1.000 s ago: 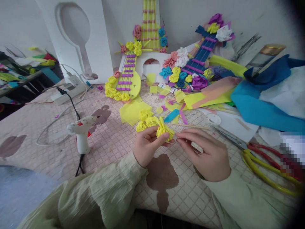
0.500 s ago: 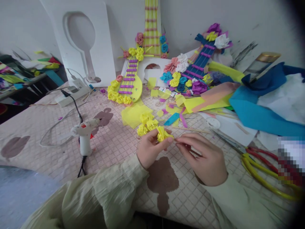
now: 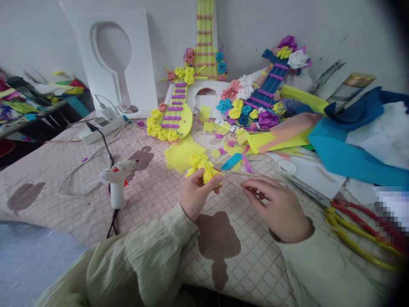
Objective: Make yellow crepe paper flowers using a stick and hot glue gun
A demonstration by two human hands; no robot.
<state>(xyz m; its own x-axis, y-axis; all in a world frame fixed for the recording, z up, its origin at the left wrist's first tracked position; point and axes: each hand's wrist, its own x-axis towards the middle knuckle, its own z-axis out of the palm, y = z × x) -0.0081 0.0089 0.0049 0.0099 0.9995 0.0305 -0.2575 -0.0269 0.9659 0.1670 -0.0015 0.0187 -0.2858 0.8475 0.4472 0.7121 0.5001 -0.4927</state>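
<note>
My left hand pinches a yellow crepe-paper flower between thumb and fingers. Just behind it on the table lie more yellow paper flowers, partly covered by the hand. To the right, my right hand is closed around a thin wooden stick, whose tip points left toward the flower with a small gap between. Most of the stick is hidden inside the fingers. Beyond the flowers lie yellow paper sheets.
A white glue gun stands at left, its cord running to a power strip. Scissors with red and yellow handles lie at right. Behind are a yellow decorated paper instrument, a blue one, and blue paper.
The stick has drawn away from the flower as my right hand moved slightly right. My left hand, still holding the flower, has shifted a little left.
</note>
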